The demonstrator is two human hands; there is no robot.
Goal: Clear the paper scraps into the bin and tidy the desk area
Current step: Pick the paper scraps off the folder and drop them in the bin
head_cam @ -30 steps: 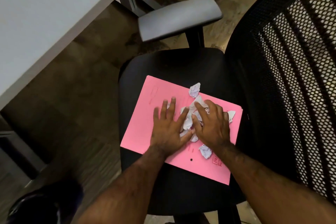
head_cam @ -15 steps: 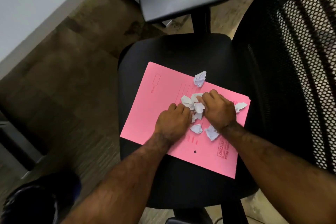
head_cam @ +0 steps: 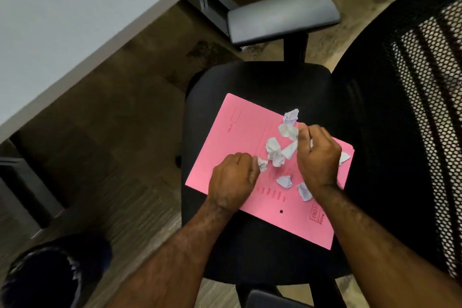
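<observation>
A pink folder [head_cam: 240, 132] lies on the black seat of an office chair [head_cam: 255, 82]. Several crumpled white paper scraps [head_cam: 275, 151] are scattered over its right half. My left hand [head_cam: 231, 180] is curled into a fist at the folder's left side, with a scrap [head_cam: 262, 164] pinched at its fingertips. My right hand [head_cam: 317, 157] is closed above the scraps, with white paper showing between its fingers. Two loose scraps [head_cam: 285, 181] lie between my wrists. A dark bin [head_cam: 50, 275] with white paper inside sits at the lower left on the floor.
A white desk [head_cam: 75, 20] edge runs across the upper left. The chair's grey armrest [head_cam: 282, 17] is behind the seat and its black mesh back [head_cam: 412, 120] fills the right. Brown floor lies between desk and chair.
Both hands went from flat on the scrap pile to closed fists. They have since drawn apart and lifted slightly, each pinching paper, and the scraps are more spread out.
</observation>
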